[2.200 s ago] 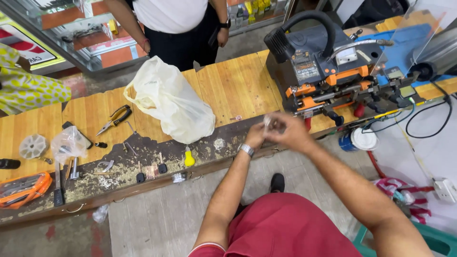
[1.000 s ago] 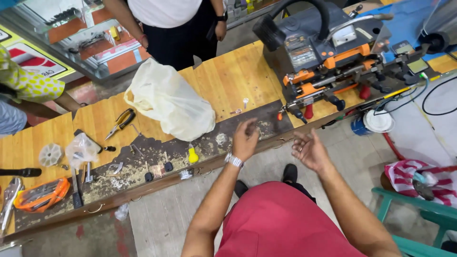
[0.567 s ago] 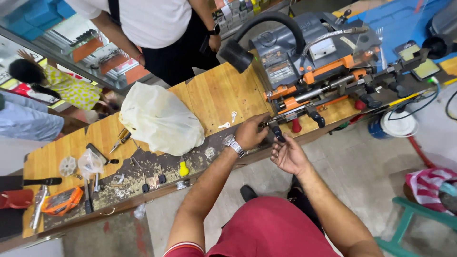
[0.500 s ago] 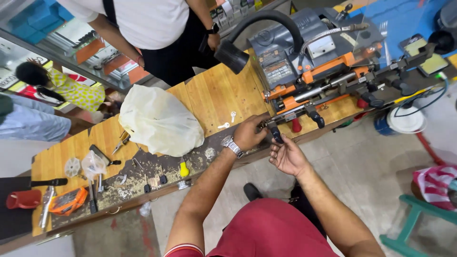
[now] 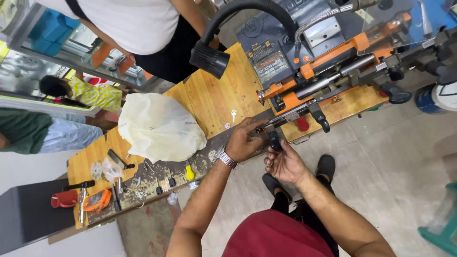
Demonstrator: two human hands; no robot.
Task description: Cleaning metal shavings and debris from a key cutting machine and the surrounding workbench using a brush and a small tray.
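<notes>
— What are the two hands doing at the front edge of the wooden worktop [image 5: 223,95]?

— The left hand [image 5: 243,140] is resting at the dark, worn strip along the worktop's near edge, its fingers [image 5: 254,124] curling narrowly toward the end of the metal clamp bar [image 5: 290,114] of the orange and grey key-cutting machine [image 5: 314,62]. Whether something small is being pinched there, I cannot tell; the fingertips are hiding it.

— And the right?

— The right hand [image 5: 284,164] is sitting just below the edge, palm up, fingers [image 5: 270,164] closing around a black knob [image 5: 274,140] that is hanging under the clamp bar. The two hands are lying just beside each other.

— Anything on the wrist?

— A metal watch [image 5: 225,157] is showing on the left wrist.

— What is lying near them?

— Two small silver key blanks [image 5: 233,114] are lying on the bare wood just above the left hand. Further left a crumpled pale plastic bag [image 5: 159,128] is sitting on the worktop, and below it a small yellow piece [image 5: 190,172] is lying among metal filings and loose keys. At the far left end an orange-handled tool [image 5: 97,201] and a red cup [image 5: 64,199] are resting.

— Is anyone else there?

— A person in a white shirt [image 5: 128,21] is standing on the far side of the worktop, beside the machine's black hose nozzle [image 5: 209,59].
</notes>
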